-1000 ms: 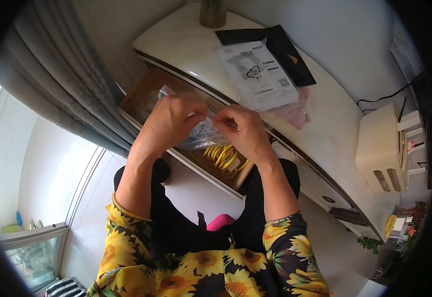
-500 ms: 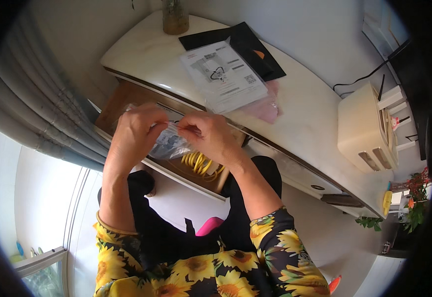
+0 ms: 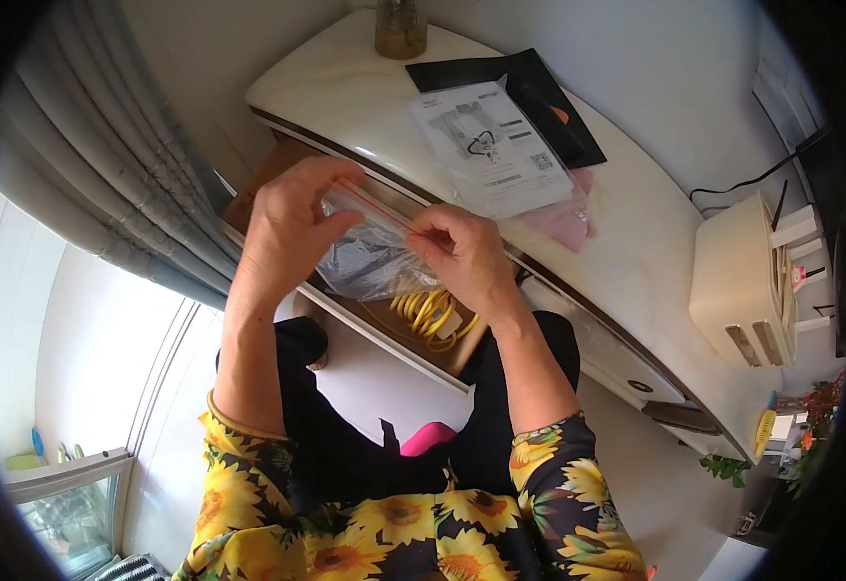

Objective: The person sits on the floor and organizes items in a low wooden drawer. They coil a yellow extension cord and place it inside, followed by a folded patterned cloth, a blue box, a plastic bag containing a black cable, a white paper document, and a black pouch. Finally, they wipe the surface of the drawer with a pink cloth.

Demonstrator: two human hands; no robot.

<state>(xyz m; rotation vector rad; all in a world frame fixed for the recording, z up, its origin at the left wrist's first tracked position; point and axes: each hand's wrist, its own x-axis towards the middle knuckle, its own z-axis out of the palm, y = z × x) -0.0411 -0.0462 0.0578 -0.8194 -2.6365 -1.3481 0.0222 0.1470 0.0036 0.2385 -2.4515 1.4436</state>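
Observation:
My left hand (image 3: 292, 218) grips the upper left corner of a clear zip bag (image 3: 365, 266) with a red seal line and something dark inside, its thumb bent inward. My right hand (image 3: 466, 261) pinches the right part of the same seal. The bag is over an open wooden drawer (image 3: 268, 169), where a coil of yellow cable (image 3: 418, 315) lies below it.
On the curved white top (image 3: 636, 242) are a glass jar (image 3: 399, 34), a black folder (image 3: 587, 145), printed papers (image 3: 491, 150) and pink plastic (image 3: 573, 228). A cream box (image 3: 733, 290) with cables stands at right, curtains (image 3: 103, 136) hang at left.
My hands, close together earlier, are now farther apart, my left hand moved up and left along the seal, so more of the bag's red-lined top edge shows between them.

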